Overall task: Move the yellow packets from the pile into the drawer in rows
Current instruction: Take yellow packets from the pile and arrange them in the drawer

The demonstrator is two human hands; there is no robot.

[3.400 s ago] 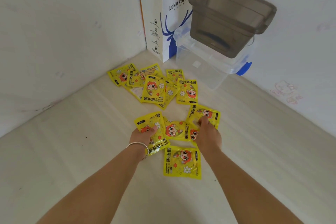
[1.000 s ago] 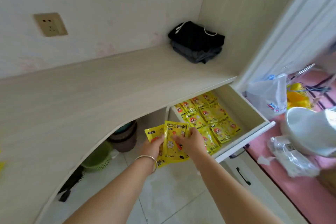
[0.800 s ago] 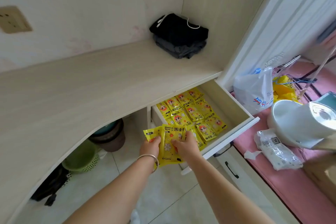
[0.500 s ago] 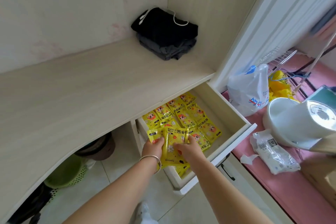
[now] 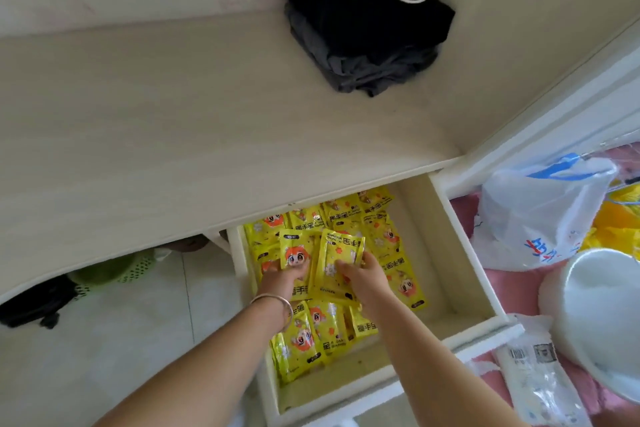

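Two hands over the open drawer [image 5: 460, 246], each with a grip on yellow packets. Left hand [image 5: 282, 279], palm down with fingers curled, clamps one glossy flat packet [image 5: 294, 253] printed with a red-haired cartoon face; a thin metal bangle [image 5: 277, 302] sits on that wrist. Right hand [image 5: 362, 274] pinches a second packet [image 5: 337, 263] at its right edge, thumb on top; that packet overlaps the first and tilts slightly. More may be stacked behind the two; can't tell. Both forearms reach in from bottom of frame, roughly parallel, hands close together. Held packets sit just above those already in the drawer [image 5: 311, 333]: about a dozen visible, rectangular foil-like sachets, loosely in rows, filling the left and middle; the right strip of the drawer floor is bare. Drawer is white-walled, pale inside, pulled out from under the pale wood-grain worktop [image 5: 173, 121]. One folded black-and-grey cloth bundle [image 5: 363, 17] with a white cord sits on the worktop at the back corner.
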